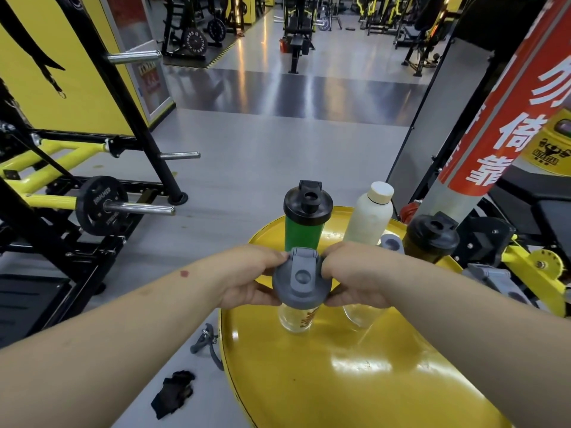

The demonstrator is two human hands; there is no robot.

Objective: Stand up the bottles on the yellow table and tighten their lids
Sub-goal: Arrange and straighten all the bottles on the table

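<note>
Bottles mostly stand upright on our yellow bench (355, 381): green shaker (304, 234), white bottle (369, 219) and dark shaker (431, 242). Another grey lid (391, 243) lies loose. Our left hand (247, 278) and right hand (360, 276) close their fingers around the grey lid (301, 281) of the clear shaker (298, 319), standing mid-bench, probably tightening it.

Left hand (247, 278) and right hand (355, 278) side by side; fingers curled
</note>
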